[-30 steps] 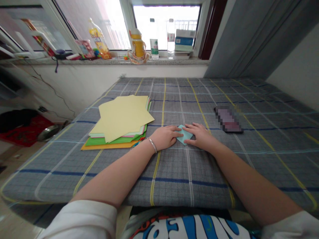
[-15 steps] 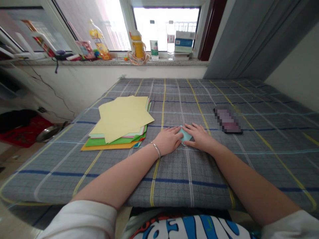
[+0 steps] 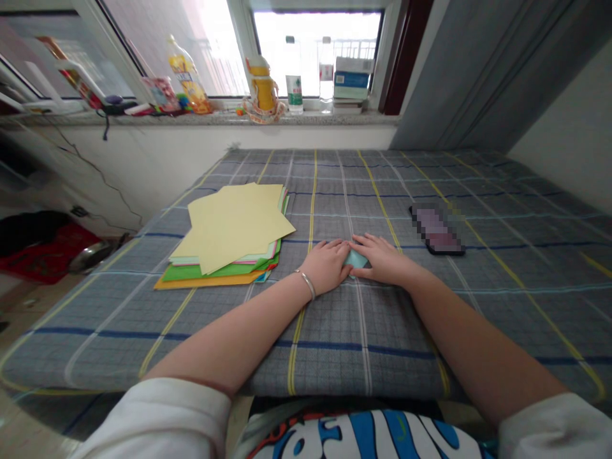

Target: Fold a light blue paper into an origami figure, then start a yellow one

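A small folded piece of light-blue paper (image 3: 356, 259) lies on the grey checked cloth (image 3: 382, 357), mostly covered by my hands. My left hand (image 3: 326, 266), with a metal bangle (image 3: 305, 285) on its wrist, presses on the paper's left side. My right hand (image 3: 380, 260) has its fingers over the right side. The fingertips of both hands nearly meet above the paper. To the left of my left hand lies a loose stack of coloured paper sheets (image 3: 229, 236), pale yellow on top, with green and orange beneath.
A phone (image 3: 437, 230), pixelated, lies on the cloth to the right of my hands. Bottles, a yellow flask and boxes stand along the stone windowsill (image 3: 215, 119) at the far side. The cloth's front edge runs just below my forearms.
My hands have moved closer together and now cover more of the blue paper. My left wrist has shifted slightly to the right.
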Demonstrator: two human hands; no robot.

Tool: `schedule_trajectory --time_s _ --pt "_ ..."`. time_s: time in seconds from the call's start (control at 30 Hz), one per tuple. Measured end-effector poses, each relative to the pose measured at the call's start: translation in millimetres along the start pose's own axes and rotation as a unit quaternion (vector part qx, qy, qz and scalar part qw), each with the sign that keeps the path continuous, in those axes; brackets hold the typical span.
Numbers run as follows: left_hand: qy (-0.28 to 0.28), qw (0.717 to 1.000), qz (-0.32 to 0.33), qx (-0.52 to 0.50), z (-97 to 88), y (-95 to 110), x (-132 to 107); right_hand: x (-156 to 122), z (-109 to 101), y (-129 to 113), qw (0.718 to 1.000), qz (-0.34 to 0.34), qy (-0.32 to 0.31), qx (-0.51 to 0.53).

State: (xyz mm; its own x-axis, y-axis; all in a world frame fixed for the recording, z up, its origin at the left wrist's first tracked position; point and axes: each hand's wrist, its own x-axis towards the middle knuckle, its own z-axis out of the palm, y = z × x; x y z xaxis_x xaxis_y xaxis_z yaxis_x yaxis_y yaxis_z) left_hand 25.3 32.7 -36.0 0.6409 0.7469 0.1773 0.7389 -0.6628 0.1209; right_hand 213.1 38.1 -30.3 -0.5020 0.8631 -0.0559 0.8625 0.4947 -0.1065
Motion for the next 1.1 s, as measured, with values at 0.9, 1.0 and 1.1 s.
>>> schedule_trajectory --time_s 0.9,1.0,1.1 --pt "-0.037 0.991 -0.076 0.102 -23.1 16.6 -8.4 -14.1 -29.9 -36.4 0.987 0.145 0.029 -0.067" --pt "-0.041 0.990 -0.081 0.107 -25.5 15.5 -10.3 -14.6 -27.6 -37.7 0.985 0.151 0.035 -0.076" --pt "-0.038 0.990 -0.079 0.107 -25.1 12.5 -12.3 -16.4 -24.2 -37.9 0.984 0.149 0.046 -0.083"
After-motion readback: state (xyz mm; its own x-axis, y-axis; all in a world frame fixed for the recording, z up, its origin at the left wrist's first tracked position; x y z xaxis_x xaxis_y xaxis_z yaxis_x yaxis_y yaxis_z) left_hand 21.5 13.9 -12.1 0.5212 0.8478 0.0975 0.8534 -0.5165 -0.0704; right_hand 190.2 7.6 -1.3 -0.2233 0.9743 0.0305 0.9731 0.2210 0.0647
